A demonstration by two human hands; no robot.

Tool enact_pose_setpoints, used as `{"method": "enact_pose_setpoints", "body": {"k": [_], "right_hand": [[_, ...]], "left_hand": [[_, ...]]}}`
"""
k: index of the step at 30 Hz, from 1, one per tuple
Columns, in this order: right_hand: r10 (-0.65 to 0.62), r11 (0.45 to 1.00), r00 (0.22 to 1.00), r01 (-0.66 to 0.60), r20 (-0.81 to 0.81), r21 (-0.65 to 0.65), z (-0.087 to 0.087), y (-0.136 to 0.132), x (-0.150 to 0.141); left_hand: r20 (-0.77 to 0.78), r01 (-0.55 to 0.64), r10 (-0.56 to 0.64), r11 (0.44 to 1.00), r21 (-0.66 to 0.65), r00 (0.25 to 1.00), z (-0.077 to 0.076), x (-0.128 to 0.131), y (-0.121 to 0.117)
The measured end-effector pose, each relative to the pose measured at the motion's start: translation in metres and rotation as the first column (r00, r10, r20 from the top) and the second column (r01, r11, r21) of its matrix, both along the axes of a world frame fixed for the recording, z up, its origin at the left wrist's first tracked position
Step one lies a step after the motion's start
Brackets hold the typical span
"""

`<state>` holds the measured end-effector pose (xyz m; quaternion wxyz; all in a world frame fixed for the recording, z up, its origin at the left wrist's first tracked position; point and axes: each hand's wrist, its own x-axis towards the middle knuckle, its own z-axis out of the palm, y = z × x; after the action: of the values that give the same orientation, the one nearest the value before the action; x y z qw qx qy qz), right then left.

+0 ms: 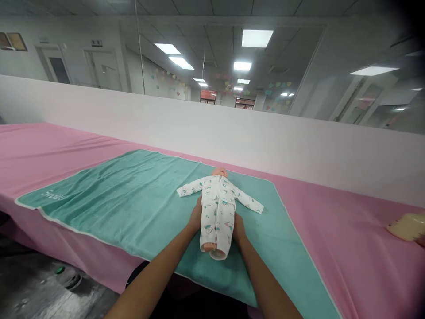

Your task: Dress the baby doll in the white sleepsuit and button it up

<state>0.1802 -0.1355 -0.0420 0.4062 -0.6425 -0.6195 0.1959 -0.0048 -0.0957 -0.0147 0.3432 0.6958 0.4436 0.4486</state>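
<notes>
A baby doll (219,173) lies on its back on a green towel (139,199), head toward the wall and feet toward me. It wears a white patterned pajama top (217,188) and matching pajama pants (209,217), with both sleeves spread out sideways. A foot shows at the end of one pant leg; no foot shows at the other cuff. My left hand (196,215) grips the doll's side at the hip, and my right hand (238,227) holds the opposite side. The fingers of both hands are mostly hidden behind the doll and its clothes.
Pink cloth (345,230) covers the table under the towel. A low white wall (265,137) with glass above it runs along the back. A pale yellowish object (408,227) sits at the far right edge. On the floor at lower left is a green-topped item (60,270).
</notes>
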Motion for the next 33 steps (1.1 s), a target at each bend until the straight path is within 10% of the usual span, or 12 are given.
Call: {"method": "enact_pose_setpoints", "body": {"k": [11,16,19,24,27,33], "right_hand": [[0.072,0.985,0.976,-0.102,-0.207,-0.141,0.013,-0.039,0.001],[-0.035,0.908,0.531,-0.337,-0.847,-0.249,0.025,-0.059,-0.018],[-0.042,0.943,0.462,-0.274,-0.886,-0.188,0.021,-0.065,-0.034],[-0.046,0.974,0.51,-0.167,-0.859,-0.151,0.009,-0.058,-0.045],[-0.072,0.981,0.672,-0.084,-0.737,-0.172,0.004,-0.053,-0.04],[-0.184,0.972,0.98,0.168,-0.082,-0.163,0.011,-0.046,-0.015]], "left_hand": [[-0.044,0.0,0.002,0.999,0.041,0.999,-0.016,-0.004,0.008],[-0.17,-0.176,0.158,0.98,-0.093,0.973,-0.013,-0.017,0.005],[-0.172,-0.18,0.168,0.982,-0.057,0.971,-0.012,-0.03,-0.001],[-0.306,-0.109,0.119,0.993,0.051,0.945,-0.017,-0.046,-0.014],[-0.431,-0.13,0.166,0.985,0.113,0.887,-0.015,-0.045,-0.016],[-0.494,0.023,0.275,0.857,0.515,0.825,0.012,-0.026,0.0]]}}
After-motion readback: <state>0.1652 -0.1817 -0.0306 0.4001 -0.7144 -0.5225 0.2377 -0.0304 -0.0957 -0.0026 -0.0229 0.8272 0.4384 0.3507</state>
